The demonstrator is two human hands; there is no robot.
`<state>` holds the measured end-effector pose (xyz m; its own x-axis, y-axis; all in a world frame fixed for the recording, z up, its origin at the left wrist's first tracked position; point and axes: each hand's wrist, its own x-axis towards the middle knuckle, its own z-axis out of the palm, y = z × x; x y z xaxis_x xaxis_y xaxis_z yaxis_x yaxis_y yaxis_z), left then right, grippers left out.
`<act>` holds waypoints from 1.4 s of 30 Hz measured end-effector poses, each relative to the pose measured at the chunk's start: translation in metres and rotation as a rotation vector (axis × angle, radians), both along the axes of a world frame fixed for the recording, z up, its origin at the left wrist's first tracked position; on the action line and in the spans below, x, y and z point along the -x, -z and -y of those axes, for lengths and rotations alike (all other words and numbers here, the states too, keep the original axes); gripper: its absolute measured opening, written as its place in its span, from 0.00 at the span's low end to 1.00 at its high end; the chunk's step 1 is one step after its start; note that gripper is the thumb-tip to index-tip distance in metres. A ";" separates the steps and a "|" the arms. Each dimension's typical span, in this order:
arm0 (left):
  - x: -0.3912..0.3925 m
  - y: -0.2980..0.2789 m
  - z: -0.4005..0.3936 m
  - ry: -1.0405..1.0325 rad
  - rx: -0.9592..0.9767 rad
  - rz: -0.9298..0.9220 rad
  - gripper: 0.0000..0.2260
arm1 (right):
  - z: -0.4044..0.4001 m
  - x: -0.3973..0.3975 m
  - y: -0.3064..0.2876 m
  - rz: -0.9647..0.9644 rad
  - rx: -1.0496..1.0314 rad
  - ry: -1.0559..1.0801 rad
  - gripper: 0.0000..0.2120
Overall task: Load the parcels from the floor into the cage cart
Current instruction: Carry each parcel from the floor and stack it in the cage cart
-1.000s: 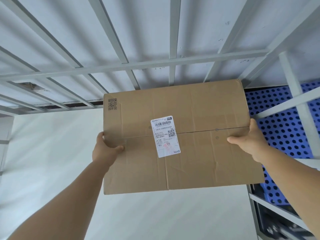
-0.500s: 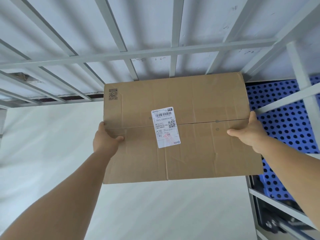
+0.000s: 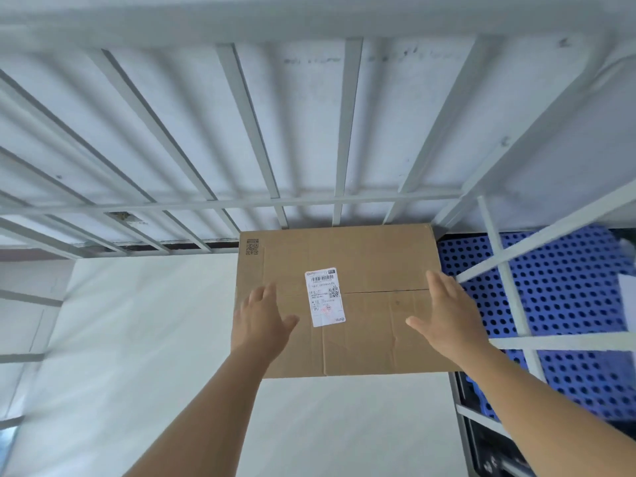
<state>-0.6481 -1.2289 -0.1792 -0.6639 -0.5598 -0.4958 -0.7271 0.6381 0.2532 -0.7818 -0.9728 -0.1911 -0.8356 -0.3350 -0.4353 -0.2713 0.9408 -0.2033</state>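
A flat brown cardboard parcel (image 3: 375, 256) with a white shipping label (image 3: 325, 297) lies on the pale floor of the cage cart (image 3: 137, 321), pushed into the far right corner against the grey bars (image 3: 339, 201). My left hand (image 3: 263, 321) hovers over its left part, fingers spread, holding nothing. My right hand (image 3: 447, 315) hovers over its right part, also spread and off the cardboard.
The cart's grey barred back wall (image 3: 241, 132) rises behind the parcel, and its right side rails (image 3: 509, 290) cross in front of a blue perforated panel (image 3: 568, 287). Pale cart floor stretches left and toward me.
Both hands gripped the parcel's sides before; now the parcel rests lower in the cart's far right corner and both hands have let go and opened above it.
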 end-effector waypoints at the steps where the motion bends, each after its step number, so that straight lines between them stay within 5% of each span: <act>1: -0.001 -0.021 -0.007 0.043 0.022 -0.017 0.35 | 0.000 -0.005 -0.019 -0.019 0.008 -0.024 0.45; 10: -0.045 -0.183 -0.067 0.262 0.166 -0.193 0.33 | -0.025 -0.065 -0.171 -0.119 0.051 -0.132 0.42; 18: -0.110 -0.256 -0.127 0.354 0.183 -0.240 0.33 | -0.079 -0.147 -0.264 -0.175 0.108 -0.127 0.41; 42: -0.249 -0.401 -0.360 1.244 -0.033 -0.601 0.31 | -0.286 -0.464 -0.417 -0.474 0.050 0.739 0.40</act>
